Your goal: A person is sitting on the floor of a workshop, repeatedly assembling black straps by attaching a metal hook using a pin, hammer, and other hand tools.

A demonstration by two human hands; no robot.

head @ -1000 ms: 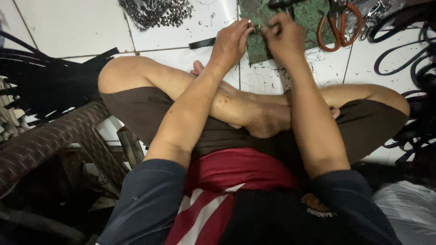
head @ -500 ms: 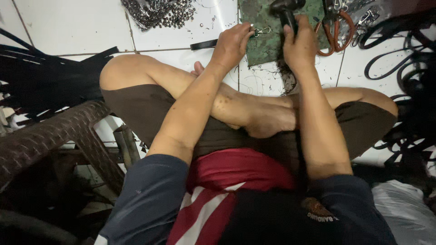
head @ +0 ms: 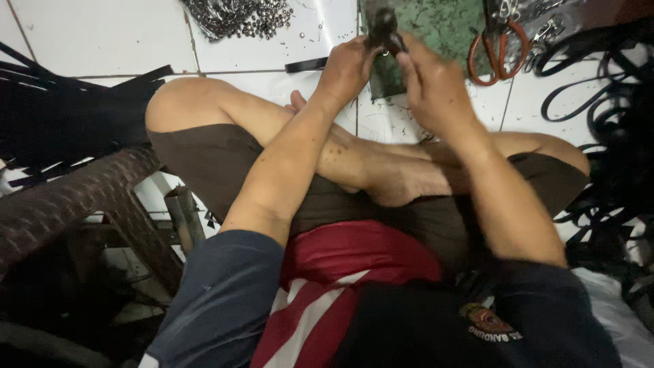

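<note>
On the green mat (head: pixel 446 24) at the far edge of the tiled floor (head: pixel 82 34), directly ahead of your crossed legs, both of your hands meet over one small work point.

1. Left hand (head: pixel 347 68): it is closed down over the near left edge of the mat, fingers curled onto something small. What it pins is hidden under the fingers and cannot be identified.

2. Right hand (head: pixel 432 85): it grips a dark tool (head: pixel 383 26) whose head stands above and between the two hands. The tool is motion-blurred, so its exact kind cannot be told. Its long axis runs roughly up and away from you, nearly upright, with the head over the mat.

3. Governing relation: the tool head lies just beyond your left fingertips and to the left of your right knuckles. The two hands are nearly touching; the left is the nearer one to the point on the mat below the head.

4. Surroundings: red-handled scissors (head: pixel 496 51) lie on the mat's right side, near your right hand but clear of it. A pile of small metal rings (head: pixel 235 15) lies on the floor to the far left. A short black strap (head: pixel 306 65) lies just left of your left hand. Coiled black straps (head: pixel 613 88) lie at the right.
</note>
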